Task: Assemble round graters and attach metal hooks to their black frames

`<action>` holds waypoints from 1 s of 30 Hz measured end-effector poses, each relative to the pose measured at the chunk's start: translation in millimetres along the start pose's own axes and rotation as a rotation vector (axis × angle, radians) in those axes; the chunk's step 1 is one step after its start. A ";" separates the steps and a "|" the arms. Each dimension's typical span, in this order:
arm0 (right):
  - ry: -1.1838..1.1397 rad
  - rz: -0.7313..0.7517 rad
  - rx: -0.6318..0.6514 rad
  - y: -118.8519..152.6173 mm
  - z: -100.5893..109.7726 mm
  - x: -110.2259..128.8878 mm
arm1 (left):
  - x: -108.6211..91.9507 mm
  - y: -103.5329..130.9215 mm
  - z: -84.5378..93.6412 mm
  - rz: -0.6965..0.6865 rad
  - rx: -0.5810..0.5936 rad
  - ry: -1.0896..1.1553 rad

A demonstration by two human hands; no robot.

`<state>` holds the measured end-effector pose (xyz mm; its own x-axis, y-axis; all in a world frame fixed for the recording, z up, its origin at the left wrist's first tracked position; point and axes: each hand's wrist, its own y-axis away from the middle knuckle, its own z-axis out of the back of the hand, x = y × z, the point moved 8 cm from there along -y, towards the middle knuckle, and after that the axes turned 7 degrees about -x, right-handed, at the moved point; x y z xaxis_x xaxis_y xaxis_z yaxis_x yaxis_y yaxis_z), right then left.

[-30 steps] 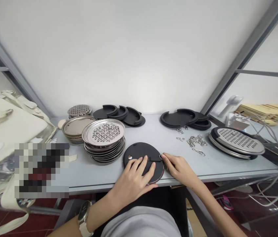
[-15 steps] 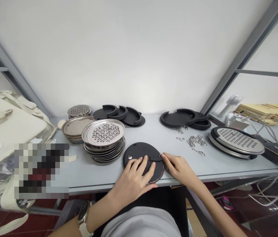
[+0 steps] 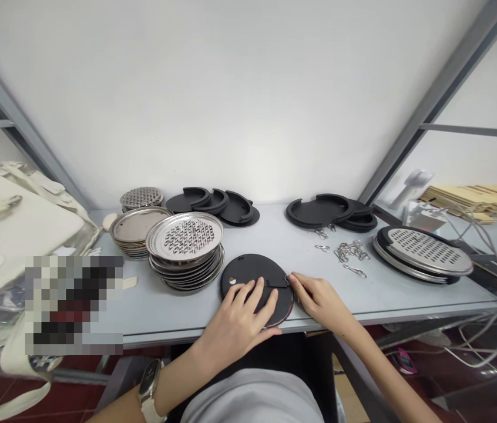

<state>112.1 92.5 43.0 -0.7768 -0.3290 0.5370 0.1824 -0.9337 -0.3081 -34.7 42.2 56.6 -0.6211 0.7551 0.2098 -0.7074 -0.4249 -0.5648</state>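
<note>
A round black plastic disc (image 3: 248, 267) lies at the table's front edge, with a small hole near its left rim and a narrow slot running to the right. Spread fingers of my left hand (image 3: 242, 314) rest flat on top of it. At its right rim my right hand (image 3: 316, 296) pinches a small metal wire clip (image 3: 287, 279), mostly hidden by the fingertips. To the left stands a stack of round metal grater plates (image 3: 184, 236). Loose wire clips (image 3: 351, 251) lie scattered to the right, beyond my right hand.
Black rimmed holders (image 3: 319, 210) and more black discs (image 3: 235, 208) lie along the wall. Assembled graters (image 3: 425, 249) are piled at the right. Another stack of metal plates (image 3: 136, 226) and a cream bag (image 3: 19, 235) are on the left. Cables (image 3: 495, 258) hang at the right.
</note>
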 end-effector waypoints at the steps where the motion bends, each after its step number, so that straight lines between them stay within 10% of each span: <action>1: 0.000 -0.001 -0.001 0.0 0.2 0.0 | 0.0 -0.1 -0.1 0.000 0.001 0.000; 30: 0.035 0.006 -0.014 -1.2 1.7 0.4 | -0.3 -0.9 -0.4 -0.002 0.003 -0.004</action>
<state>112.6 93.2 44.9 -0.7962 -0.3291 0.5077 0.1788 -0.9296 -0.3224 -33.8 42.6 56.7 -0.6208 0.7540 0.2147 -0.7101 -0.4248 -0.5615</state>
